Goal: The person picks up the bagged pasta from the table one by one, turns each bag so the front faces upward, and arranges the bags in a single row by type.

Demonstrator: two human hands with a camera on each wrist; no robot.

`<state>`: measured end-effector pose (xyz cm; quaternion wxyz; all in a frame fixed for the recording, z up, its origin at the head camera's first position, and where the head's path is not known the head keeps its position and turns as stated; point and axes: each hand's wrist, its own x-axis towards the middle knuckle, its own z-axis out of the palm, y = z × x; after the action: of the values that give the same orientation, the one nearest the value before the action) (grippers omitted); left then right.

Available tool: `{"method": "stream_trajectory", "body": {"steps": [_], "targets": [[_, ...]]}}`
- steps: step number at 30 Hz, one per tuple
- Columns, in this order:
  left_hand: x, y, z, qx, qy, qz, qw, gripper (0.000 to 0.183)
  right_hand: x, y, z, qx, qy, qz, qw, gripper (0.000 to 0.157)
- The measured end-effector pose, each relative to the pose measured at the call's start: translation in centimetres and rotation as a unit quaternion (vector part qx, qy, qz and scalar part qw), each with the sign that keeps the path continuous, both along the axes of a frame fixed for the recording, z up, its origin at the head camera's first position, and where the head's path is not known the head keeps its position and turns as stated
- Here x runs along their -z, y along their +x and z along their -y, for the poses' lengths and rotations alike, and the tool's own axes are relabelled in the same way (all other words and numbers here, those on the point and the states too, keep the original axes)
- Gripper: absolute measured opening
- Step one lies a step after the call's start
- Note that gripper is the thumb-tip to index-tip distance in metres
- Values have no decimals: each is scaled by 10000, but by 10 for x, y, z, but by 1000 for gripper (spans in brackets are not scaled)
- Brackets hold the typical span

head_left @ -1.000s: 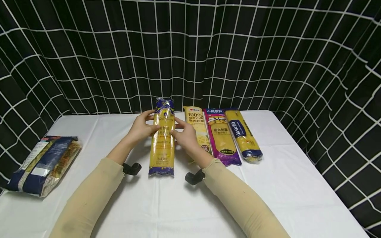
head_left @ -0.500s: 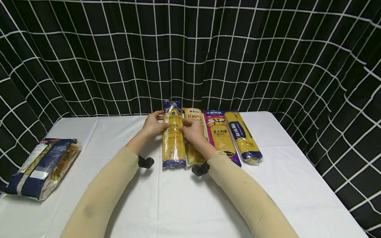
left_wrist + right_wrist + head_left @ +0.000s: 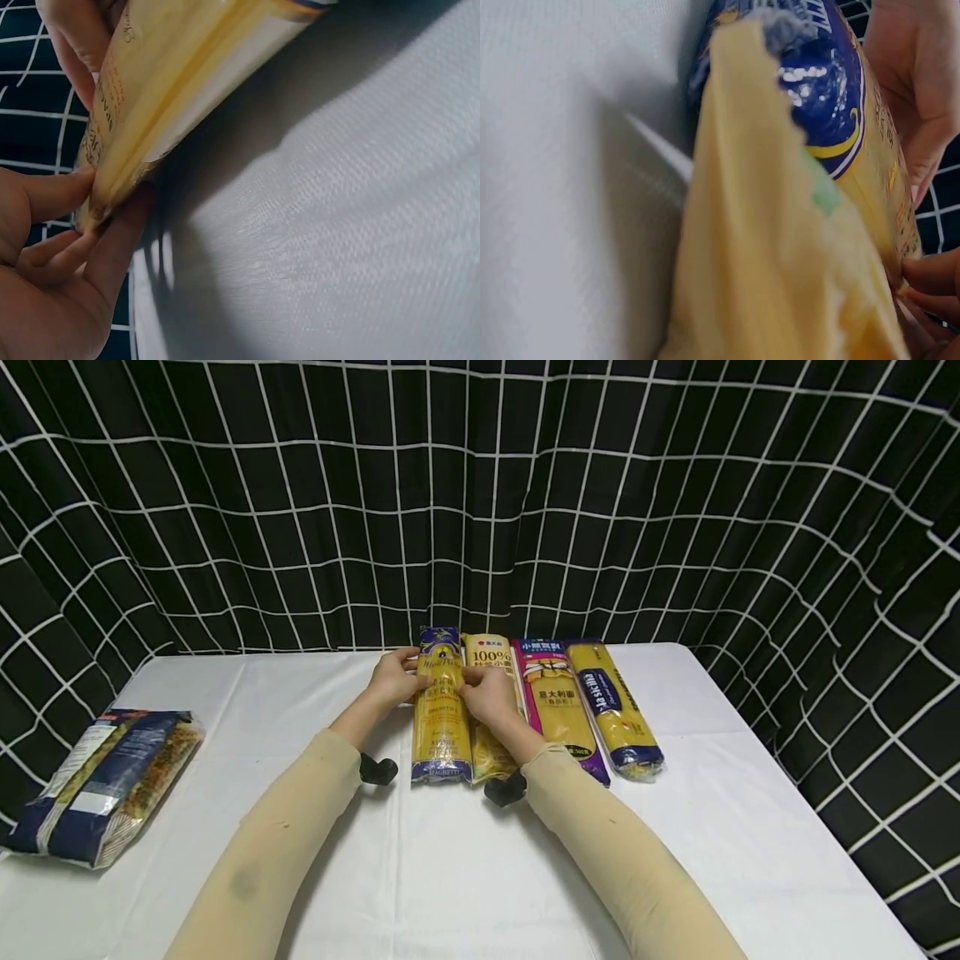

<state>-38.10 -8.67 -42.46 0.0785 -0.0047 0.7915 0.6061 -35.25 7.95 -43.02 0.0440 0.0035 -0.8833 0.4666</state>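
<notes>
A yellow spaghetti pack [image 3: 442, 722] with dark blue ends lies lengthwise near the back of the white table. My left hand [image 3: 392, 681] pinches its left edge, thumb on top and fingers under the edge in the left wrist view. From the other side my right hand [image 3: 489, 695] pinches the right edge between thumb and fingers. Right beside it, partly covered by my right hand, is a pale yellow pasta pack [image 3: 491, 756]. In the right wrist view that pack's crinkled wrapper [image 3: 757, 225] stands in front of the blue-ended spaghetti pack [image 3: 817, 97].
To the right lie a purple pasta pack [image 3: 555, 702] and a blue-and-yellow spaghetti pack [image 3: 615, 710], slightly slanted. A larger navy pasta bag [image 3: 112, 777] rests at the table's left edge. Behind the white table [image 3: 420, 868] hangs a black curtain [image 3: 465, 510] with white grid lines.
Both hands have moved the spaghetti pack to the right and down, from apart to right beside the pale yellow pack. In the last half second it shifted only slightly.
</notes>
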Motion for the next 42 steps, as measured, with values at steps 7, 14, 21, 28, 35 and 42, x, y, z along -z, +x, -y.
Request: {"method": "stream_trajectory", "body": {"steps": [7, 14, 21, 28, 35, 42], "targets": [[2, 1, 0, -38, -262, 1, 9997, 68, -2, 3, 0, -100, 397, -52, 9991, 36], [4, 2, 1, -53, -532, 50, 9986, 66, -1, 6, 1, -203, 748, -256, 9967, 35], [3, 2, 1, 173, -1239, -230, 9919, 59, -3, 7, -3, -380, 1023, -474, 9929, 36], [1, 10, 6, 467, -2199, -566, 9728, 49, -7, 23, -12, -710, 915, -362, 9926, 49], [-12, 40, 30, 700, -2347, -961, 9648, 48, -14, 44, -21, -905, 526, -528, 9931, 48], [-37, 76, 77, 737, -2603, -1589, 9495, 46, -28, 69, -15, -1237, 21, -887, 9883, 46]]}}
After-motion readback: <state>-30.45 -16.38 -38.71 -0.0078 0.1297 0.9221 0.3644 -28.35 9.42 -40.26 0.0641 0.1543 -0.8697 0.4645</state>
